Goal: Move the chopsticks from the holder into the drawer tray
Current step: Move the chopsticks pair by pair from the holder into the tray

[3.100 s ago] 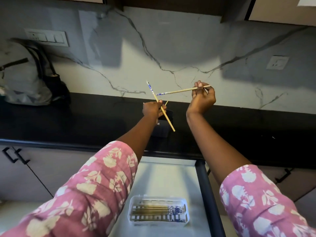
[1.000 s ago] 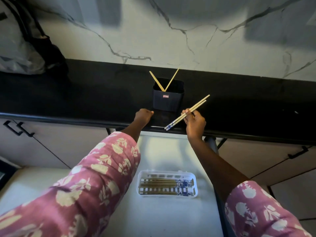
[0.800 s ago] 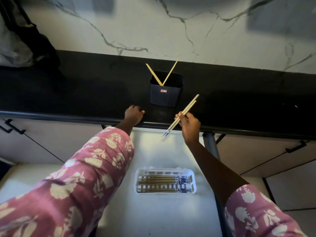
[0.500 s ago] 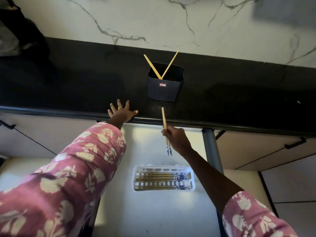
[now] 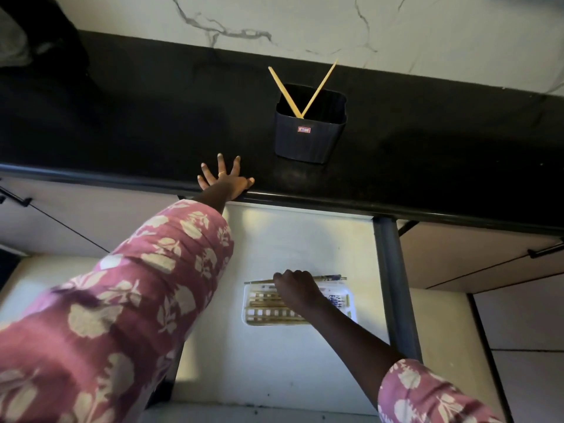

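Note:
A black holder stands on the dark counter with two pale chopsticks crossed in it. Below, in the open drawer, a white slotted tray holds several chopsticks lying side by side. My right hand is over the tray, shut on a pair of chopsticks held level across the tray's far rim, blue ends to the right. My left hand rests flat on the counter's front edge, fingers spread, holding nothing.
The open drawer has a pale floor and a dark right wall. Cabinet doors with black handles flank it. A dark bag sits at the counter's far left. A marble wall rises behind.
My right hand has come down from the counter edge to the tray, turning the pair of chopsticks from upright to level. My left hand has spread flat on the counter edge.

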A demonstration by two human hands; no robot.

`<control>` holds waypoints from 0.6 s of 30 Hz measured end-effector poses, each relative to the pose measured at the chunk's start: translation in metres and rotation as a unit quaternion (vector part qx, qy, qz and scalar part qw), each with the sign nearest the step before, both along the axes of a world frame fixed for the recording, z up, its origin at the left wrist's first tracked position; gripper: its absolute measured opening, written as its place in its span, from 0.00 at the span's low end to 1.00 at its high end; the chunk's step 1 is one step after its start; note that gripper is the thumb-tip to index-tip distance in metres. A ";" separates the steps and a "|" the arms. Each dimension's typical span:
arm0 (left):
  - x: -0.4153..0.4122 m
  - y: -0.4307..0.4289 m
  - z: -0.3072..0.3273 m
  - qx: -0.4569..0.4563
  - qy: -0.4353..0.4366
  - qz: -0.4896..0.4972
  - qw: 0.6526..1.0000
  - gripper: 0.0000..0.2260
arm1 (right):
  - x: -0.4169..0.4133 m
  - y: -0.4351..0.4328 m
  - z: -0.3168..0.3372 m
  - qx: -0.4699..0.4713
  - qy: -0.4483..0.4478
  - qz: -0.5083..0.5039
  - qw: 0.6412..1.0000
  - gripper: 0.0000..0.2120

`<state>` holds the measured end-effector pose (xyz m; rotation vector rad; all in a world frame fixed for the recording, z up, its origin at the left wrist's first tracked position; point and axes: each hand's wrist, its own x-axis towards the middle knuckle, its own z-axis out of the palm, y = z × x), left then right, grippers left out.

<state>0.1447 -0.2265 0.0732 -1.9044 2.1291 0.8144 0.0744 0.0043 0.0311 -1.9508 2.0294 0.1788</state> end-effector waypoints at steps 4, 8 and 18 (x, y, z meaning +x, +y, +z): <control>-0.001 0.001 0.000 -0.001 0.000 0.004 1.000 0.31 | 0.011 0.008 -0.028 -0.041 0.016 -0.017 0.999 0.20; -0.001 0.000 0.000 0.000 -0.005 0.004 1.000 0.31 | 0.028 0.009 -0.042 -0.017 0.001 -0.010 1.000 0.20; -0.001 0.000 0.001 0.003 0.000 0.003 1.000 0.31 | 0.019 0.011 -0.047 0.120 0.039 -0.008 0.992 0.15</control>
